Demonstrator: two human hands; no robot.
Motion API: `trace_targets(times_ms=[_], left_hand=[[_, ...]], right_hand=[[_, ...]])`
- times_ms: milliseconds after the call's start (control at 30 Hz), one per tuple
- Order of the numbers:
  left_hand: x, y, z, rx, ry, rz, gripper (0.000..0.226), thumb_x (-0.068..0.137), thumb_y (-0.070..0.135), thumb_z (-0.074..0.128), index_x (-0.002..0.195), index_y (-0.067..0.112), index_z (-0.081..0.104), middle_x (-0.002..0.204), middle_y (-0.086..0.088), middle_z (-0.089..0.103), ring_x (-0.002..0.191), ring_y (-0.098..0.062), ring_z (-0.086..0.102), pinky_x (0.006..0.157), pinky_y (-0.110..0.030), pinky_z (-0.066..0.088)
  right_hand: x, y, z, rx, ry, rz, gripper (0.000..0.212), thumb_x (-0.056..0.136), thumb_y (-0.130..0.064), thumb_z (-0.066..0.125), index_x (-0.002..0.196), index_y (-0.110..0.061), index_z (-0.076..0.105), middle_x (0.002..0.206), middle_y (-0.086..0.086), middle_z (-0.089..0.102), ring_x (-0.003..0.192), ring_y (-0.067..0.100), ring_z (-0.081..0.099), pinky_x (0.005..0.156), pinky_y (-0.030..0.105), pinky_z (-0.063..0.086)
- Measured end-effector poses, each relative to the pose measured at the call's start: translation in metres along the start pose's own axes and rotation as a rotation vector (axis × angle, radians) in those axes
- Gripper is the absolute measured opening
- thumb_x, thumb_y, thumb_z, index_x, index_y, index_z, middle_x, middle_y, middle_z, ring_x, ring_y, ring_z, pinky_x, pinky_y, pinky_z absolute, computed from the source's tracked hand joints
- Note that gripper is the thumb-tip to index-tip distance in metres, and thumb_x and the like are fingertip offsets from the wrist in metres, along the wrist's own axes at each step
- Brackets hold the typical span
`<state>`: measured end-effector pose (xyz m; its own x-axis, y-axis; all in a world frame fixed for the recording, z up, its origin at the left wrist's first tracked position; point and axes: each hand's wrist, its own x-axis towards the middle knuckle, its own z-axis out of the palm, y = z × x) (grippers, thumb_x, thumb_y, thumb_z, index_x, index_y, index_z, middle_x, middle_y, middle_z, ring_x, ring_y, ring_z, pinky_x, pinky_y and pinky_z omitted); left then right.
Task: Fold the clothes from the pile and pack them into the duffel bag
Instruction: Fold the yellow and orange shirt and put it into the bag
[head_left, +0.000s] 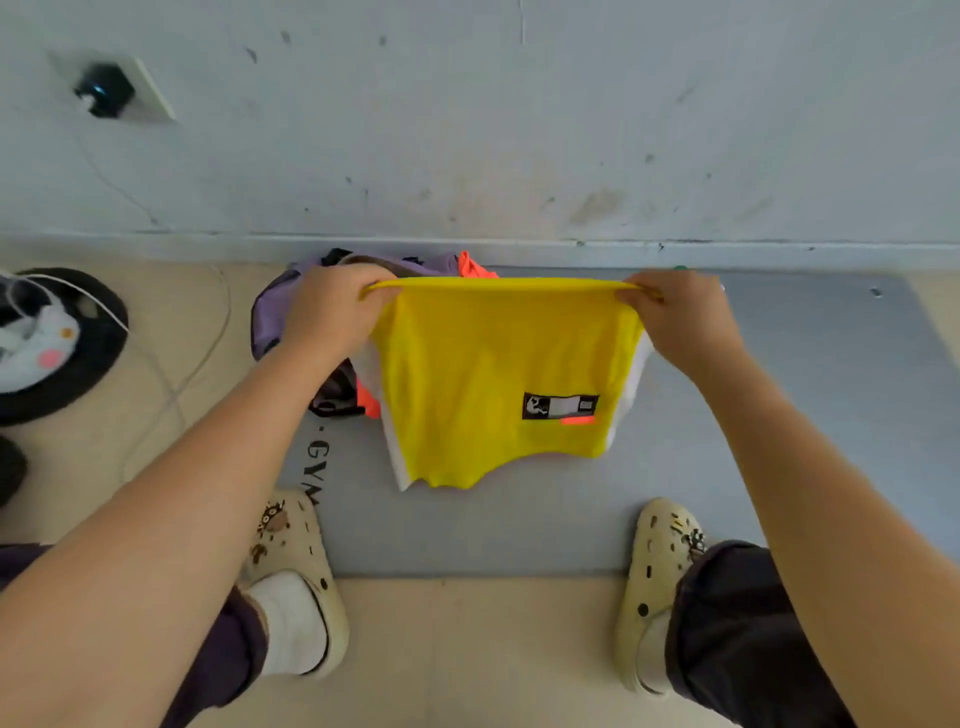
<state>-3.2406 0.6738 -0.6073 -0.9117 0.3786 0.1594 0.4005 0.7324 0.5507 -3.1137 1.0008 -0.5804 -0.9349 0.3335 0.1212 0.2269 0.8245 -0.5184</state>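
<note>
The yellow shorts (498, 379), thin and smooth with white side panels and a small black patch, hang in the air, their waistband stretched taut between the left hand (332, 312) and right hand (680, 317), each pinching one end. Behind the left grip lies a crumpled purple-and-orange pile (311, 312). Below spreads a flat grey mat (779, 415) on beige floor, against a scuffed pale wall (519, 130).

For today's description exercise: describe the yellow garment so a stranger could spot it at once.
Above the grey floor mat by the wall, the left hand and right hand hold up bright yellow fabric shorts. Only they carry a black rectangular label; the pile behind is purple and orange.
</note>
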Motion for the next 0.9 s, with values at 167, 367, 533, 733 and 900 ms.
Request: trace_targets(times_ms=[167,367,533,733,900], left_hand=[[-0.001,0.041,-0.039,-0.064,0.257,0.135,0.027,0.088,0.032,0.063,0.104,0.015,0.076,0.098,-0.009,0.075,0.089,-0.028,0.068,0.076,-0.037,0.052],[-0.044,0.034,-0.006,0.084,0.101,0.108,0.045,0.085,0.053,0.065,0.112,0.018,0.071,0.109,-0.009,0.072,0.099,-0.031,0.064,0.078,-0.036,0.049],[-0.098,-0.002,0.072,0.164,-0.447,-0.219,0.047,0.091,0.059,0.054,0.084,0.016,0.071,0.08,-0.007,0.065,0.087,-0.029,0.061,0.065,-0.034,0.04],[-0.152,-0.039,0.151,0.171,-0.77,-0.39,0.04,0.095,0.051,0.05,0.098,0.015,0.069,0.102,-0.005,0.066,0.099,-0.025,0.058,0.077,-0.032,0.043],[-0.172,-0.05,0.183,0.282,-1.403,-0.652,0.063,0.095,0.056,0.047,0.136,0.008,0.052,0.138,-0.017,0.055,0.121,-0.035,0.056,0.1,-0.034,0.046]], right_hand=[[-0.011,-0.025,-0.046,0.036,0.296,-0.171,0.016,0.09,-0.014,0.063,0.091,-0.001,0.072,0.084,0.019,0.067,0.075,0.03,0.055,0.068,0.031,0.039],[-0.049,-0.008,-0.015,0.06,0.189,0.0,0.041,0.09,-0.041,0.064,0.077,-0.002,0.064,0.075,0.014,0.062,0.072,0.028,0.054,0.066,0.037,0.041],[-0.091,0.035,0.066,-0.057,-0.355,0.266,0.045,0.092,-0.044,0.055,0.07,-0.005,0.056,0.068,0.011,0.054,0.071,0.029,0.054,0.062,0.035,0.04],[-0.139,0.085,0.155,-0.103,-0.617,0.389,0.04,0.092,-0.04,0.054,0.064,-0.012,0.046,0.064,0.004,0.046,0.074,0.025,0.049,0.061,0.032,0.033],[-0.157,0.109,0.196,-0.245,-1.166,0.454,0.046,0.093,-0.054,0.048,0.077,-0.012,0.053,0.081,0.005,0.06,0.083,0.03,0.064,0.077,0.033,0.049]])
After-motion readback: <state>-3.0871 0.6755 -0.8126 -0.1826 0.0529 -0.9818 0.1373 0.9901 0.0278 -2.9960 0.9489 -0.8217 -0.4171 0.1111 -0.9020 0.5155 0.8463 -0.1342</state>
